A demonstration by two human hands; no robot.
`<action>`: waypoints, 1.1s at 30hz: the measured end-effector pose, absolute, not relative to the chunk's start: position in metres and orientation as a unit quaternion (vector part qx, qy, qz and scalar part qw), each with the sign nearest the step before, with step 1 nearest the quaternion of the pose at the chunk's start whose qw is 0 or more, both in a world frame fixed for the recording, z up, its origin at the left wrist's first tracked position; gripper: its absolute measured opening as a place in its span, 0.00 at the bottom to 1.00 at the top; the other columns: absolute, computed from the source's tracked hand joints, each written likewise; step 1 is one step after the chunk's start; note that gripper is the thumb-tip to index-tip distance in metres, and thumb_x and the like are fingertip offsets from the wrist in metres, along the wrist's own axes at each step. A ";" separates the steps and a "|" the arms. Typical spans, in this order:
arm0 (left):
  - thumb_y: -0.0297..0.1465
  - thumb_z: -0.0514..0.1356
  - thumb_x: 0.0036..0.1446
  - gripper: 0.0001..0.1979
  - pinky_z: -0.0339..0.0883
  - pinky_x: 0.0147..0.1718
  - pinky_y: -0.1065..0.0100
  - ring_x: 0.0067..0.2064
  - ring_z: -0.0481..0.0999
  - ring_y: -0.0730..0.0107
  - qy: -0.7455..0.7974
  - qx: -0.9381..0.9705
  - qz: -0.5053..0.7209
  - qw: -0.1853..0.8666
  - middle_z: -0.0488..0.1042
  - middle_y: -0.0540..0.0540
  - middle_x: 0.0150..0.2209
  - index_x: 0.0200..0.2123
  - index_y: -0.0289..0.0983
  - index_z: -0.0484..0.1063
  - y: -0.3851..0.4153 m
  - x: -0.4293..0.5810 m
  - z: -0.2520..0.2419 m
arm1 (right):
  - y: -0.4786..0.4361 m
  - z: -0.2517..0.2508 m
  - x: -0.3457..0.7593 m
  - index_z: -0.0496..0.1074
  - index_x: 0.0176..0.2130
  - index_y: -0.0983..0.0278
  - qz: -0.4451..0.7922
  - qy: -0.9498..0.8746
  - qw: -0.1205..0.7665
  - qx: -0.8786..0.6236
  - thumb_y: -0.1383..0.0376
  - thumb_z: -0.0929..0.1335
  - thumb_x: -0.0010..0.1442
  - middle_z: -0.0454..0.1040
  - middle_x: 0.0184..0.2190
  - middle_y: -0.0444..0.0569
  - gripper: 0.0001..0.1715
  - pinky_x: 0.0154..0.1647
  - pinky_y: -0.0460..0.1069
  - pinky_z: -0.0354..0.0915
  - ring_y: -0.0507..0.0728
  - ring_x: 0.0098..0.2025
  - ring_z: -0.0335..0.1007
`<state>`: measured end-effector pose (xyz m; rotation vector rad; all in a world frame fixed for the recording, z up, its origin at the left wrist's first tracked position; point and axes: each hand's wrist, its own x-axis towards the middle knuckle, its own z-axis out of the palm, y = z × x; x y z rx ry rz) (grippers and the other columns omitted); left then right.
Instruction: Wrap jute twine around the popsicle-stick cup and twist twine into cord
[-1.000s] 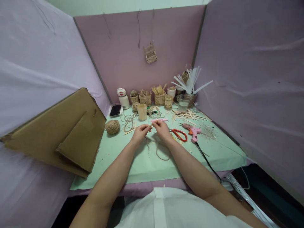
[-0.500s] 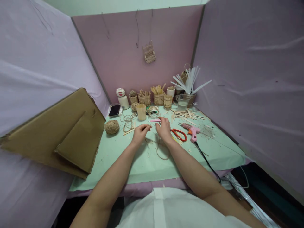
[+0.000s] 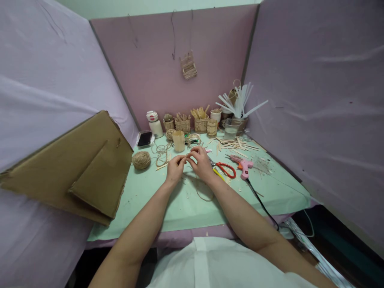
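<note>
Left hand (image 3: 175,168) and right hand (image 3: 200,163) pinch one twine strand (image 3: 205,199), fingertips meeting

A strand of jute twine (image 3: 200,193) is pinched at mid-frame by the left hand (image 3: 175,168) and right hand (image 3: 201,164), fingertips touching. Red scissors (image 3: 226,169) and a pink glue gun (image 3: 244,166) are seen just right of them, and a twine ball (image 3: 141,159) off to the left.

White top (image 3: 240,268) — vertical centre band; forearms (image 3: 144,228) bare.

Craft booth, glue gun (image 3: 244,165), twine ball (image 3: 141,159)
</note>
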<state>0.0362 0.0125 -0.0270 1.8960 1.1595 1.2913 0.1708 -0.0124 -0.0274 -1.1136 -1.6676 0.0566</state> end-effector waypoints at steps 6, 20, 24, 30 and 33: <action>0.32 0.55 0.53 0.11 0.62 0.32 0.70 0.29 0.69 0.71 0.419 0.721 0.466 0.296 0.73 0.48 0.26 0.33 0.35 0.76 0.011 0.037 -0.025 | -0.005 -0.032 0.171 0.68 0.30 0.61 0.122 -0.646 0.576 -0.486 0.63 0.63 0.58 0.68 0.33 0.48 0.07 0.43 0.52 0.60 0.57 0.40 0.63; 0.35 0.56 0.52 0.11 0.61 0.31 0.70 0.29 0.68 0.70 0.428 0.704 0.445 0.351 0.71 0.49 0.24 0.30 0.35 0.75 0.012 0.038 -0.028 | 0.001 -0.031 0.177 0.71 0.29 0.64 0.411 -0.508 0.565 -0.503 0.55 0.67 0.48 0.70 0.25 0.43 0.15 0.30 0.46 0.57 0.51 0.28 0.61; 0.36 0.55 0.52 0.11 0.60 0.31 0.70 0.29 0.68 0.71 0.435 0.696 0.458 0.341 0.70 0.49 0.24 0.30 0.34 0.74 0.013 0.037 -0.029 | -0.002 -0.029 0.175 0.72 0.30 0.64 0.421 -0.494 0.567 -0.507 0.55 0.68 0.48 0.71 0.28 0.44 0.15 0.29 0.46 0.57 0.52 0.31 0.63; 0.37 0.55 0.52 0.12 0.61 0.31 0.71 0.29 0.67 0.72 0.408 0.700 0.461 0.363 0.69 0.50 0.24 0.30 0.34 0.73 0.013 0.038 -0.030 | -0.006 -0.027 0.171 0.75 0.34 0.59 0.513 -0.460 0.537 -0.486 0.57 0.68 0.46 0.73 0.34 0.46 0.14 0.27 0.45 0.57 0.54 0.36 0.65; 0.37 0.56 0.52 0.12 0.61 0.32 0.70 0.30 0.67 0.71 0.398 0.696 0.462 0.378 0.69 0.50 0.24 0.28 0.35 0.72 0.013 0.039 -0.029 | -0.007 -0.025 0.171 0.74 0.33 0.59 0.552 -0.428 0.553 -0.455 0.60 0.69 0.43 0.72 0.35 0.45 0.13 0.28 0.45 0.58 0.53 0.37 0.64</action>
